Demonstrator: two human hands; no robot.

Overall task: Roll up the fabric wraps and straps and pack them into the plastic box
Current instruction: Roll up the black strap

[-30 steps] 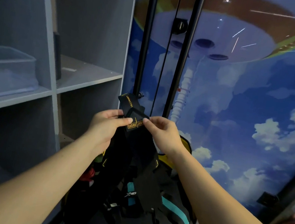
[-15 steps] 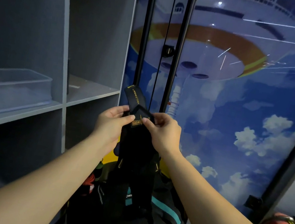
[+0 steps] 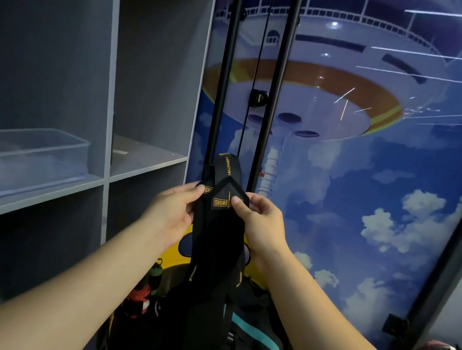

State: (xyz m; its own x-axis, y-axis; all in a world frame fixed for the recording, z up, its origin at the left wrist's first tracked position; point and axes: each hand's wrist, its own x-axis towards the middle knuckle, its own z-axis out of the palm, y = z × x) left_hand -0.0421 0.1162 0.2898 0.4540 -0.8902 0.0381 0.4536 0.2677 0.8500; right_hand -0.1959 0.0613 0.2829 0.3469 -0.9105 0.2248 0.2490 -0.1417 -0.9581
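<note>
Black wrap (image 3: 218,234), soft, light and limp, is pinched at its top by left hand (image 3: 171,210) and right hand (image 3: 261,225); rolling is best started there. Box (image 3: 19,161) sits at nine o'clock.

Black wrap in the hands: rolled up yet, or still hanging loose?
Hanging loose. The black wrap drops full length below the left hand and right hand, which pinch its top; only the tip is folded.

Both forearms extended forward, raised to mid-view. Left hand (image 3: 172,211) and right hand (image 3: 259,225) close together, thumbs and forefingers pinching the black wrap (image 3: 218,234).
</note>
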